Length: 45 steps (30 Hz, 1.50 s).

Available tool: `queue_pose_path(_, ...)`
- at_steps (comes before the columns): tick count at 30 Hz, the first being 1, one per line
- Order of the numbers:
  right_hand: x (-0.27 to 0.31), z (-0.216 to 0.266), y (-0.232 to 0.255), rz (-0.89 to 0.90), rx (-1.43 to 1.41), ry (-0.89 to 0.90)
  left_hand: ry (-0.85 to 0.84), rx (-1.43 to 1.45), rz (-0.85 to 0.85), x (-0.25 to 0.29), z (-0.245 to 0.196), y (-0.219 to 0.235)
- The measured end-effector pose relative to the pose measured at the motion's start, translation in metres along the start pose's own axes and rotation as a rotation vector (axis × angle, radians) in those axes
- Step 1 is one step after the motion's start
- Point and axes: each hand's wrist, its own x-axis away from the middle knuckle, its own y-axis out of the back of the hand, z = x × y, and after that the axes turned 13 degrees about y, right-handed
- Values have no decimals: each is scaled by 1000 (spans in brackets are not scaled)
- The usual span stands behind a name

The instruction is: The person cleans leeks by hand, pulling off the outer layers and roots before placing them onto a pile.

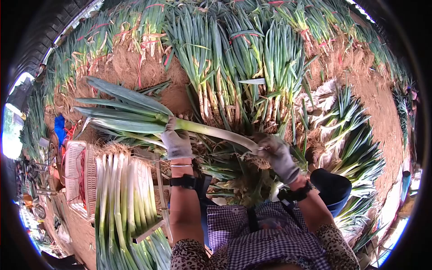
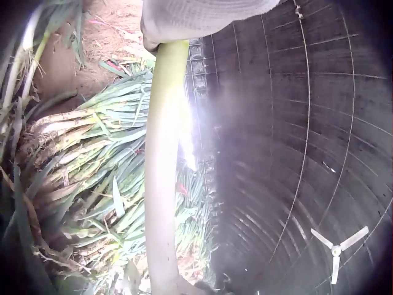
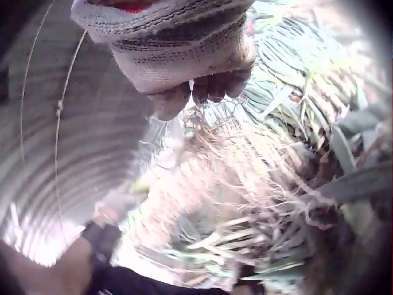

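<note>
A long green onion (image 1: 216, 131) with a pale stem lies slantwise between my two gloved hands, its broad leaves pointing left. My left hand (image 1: 175, 141) grips it where the stem meets the leaves; the left wrist view shows the glove (image 2: 202, 18) above the bare stem (image 2: 163, 153). At the root end, my right hand (image 1: 280, 158) has its fingers curled against the stem. In the right wrist view the right hand's fingertips (image 3: 202, 92) are bent in over the stringy roots (image 3: 239, 160).
Peeled green onions (image 1: 123, 193) lie in a row at the left, beside a pink plastic basket (image 1: 74, 166). Untrimmed ones (image 1: 238, 63) are heaped in front, and more (image 1: 360, 153) lie at the right. Leaf scraps (image 1: 243, 184) cover the ground before my apron (image 1: 270, 238).
</note>
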Motion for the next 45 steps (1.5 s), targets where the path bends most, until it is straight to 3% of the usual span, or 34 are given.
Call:
queue_pose_path(2, -9, 0, -16, -41, -384, -94, 29, 29, 30, -3, 2, 1)
queue_pose_path(3, -8, 7, -12, -48, -430, -151, 38, 38, 19, -3, 0, 2)
queue_pose_path(4, 2, 4, 1, -83, -692, -248, 46, 45, 1, -2, -4, 4)
queue_pose_path(6, 30, 15, 31, -11, -407, -468, 82, 100, 24, 12, -9, -4)
queue_pose_path(8, 90, -42, 83, 3, -341, -623, 13, 42, -6, 12, -13, -4)
queue_pose_path(9, 109, -45, 100, 266, 48, -511, -17, 24, 76, 9, -13, -3)
queue_pose_path(10, 116, -43, 108, 513, 435, -374, -52, 9, 50, 17, -11, -13)
queue_pose_path(12, 100, -22, 100, 559, 884, -235, 113, -182, -50, 34, -10, -21)
queue_pose_path(13, 72, -3, 76, 285, 864, -49, 119, -222, -52, 30, 0, -17)
queue_pose_path(14, 37, 27, 54, 227, 766, -173, 132, -263, -52, 23, 17, -9)
queue_pose_path(16, -29, 74, 8, 142, 693, 315, -52, -229, 44, 20, 55, -12)
queue_pose_path(18, -87, 114, -28, 278, 756, 633, -1, -266, 229, 28, 78, -10)
queue_pose_path(19, -113, 121, -45, 302, 860, 834, 10, -347, 252, 54, 74, -25)
queue_pose_path(20, -137, 134, -56, 343, 938, 972, 75, -366, 275, 45, 94, -10)
queue_pose_path(22, -181, 134, -70, 455, 1249, 1157, 111, -534, 298, 49, 112, -3)
queue_pose_path(23, -196, 121, -72, 417, 1519, 1239, 109, -555, 323, 51, 120, -1)
queue_pose_path(24, -202, 126, -70, 520, 1517, 1151, 108, -577, 343, 55, 122, -4)
queue_pose_path(26, -193, 135, -54, 804, 1966, 1020, 110, -634, 427, 58, 120, -4)
queue_pose_path(28, -176, 122, -44, 1067, 2036, 800, 33, -631, 432, 57, 123, -7)
queue_pose_path(29, -163, 110, -38, 1078, 1873, 682, 57, -629, 443, 58, 124, -7)
queue_pose_path(30, -146, 79, -28, 773, 1754, 783, 80, -654, 451, 62, 123, -11)
queue_pose_path(32, -123, 72, -23, 771, 1619, 439, 100, -603, 477, 69, 124, -19)
queue_pose_path(35, -101, 46, -2, 499, 1020, 3, 138, -682, 460, 69, 127, -17)
queue_pose_path(37, -82, -24, 5, 219, 716, 64, 187, -660, 494, 69, 128, -27)
queue_pose_path(38, -74, -54, -3, 3, 528, 33, 90, -754, 517, 79, 124, -37)
queue_pose_path(39, -66, -83, -12, -217, 328, 43, 144, -708, 494, 79, 129, -39)
queue_pose_path(40, -64, -82, 2, -373, -118, -4, 200, -661, 461, 80, 134, -36)
queue_pose_path(41, -62, -81, 15, -570, -558, -19, 240, -846, 341, 78, 131, -27)
queue_pose_path(42, -62, -48, 53, -592, -1003, -295, 225, -796, 364, 73, 132, -18)
queue_pose_path(43, -71, -2, 68, -756, -795, -354, 7, -984, 406, 73, 126, -16)
queue_pose_path(45, -61, -50, 103, -457, 170, -132, -22, -960, 419, 66, 112, -28)
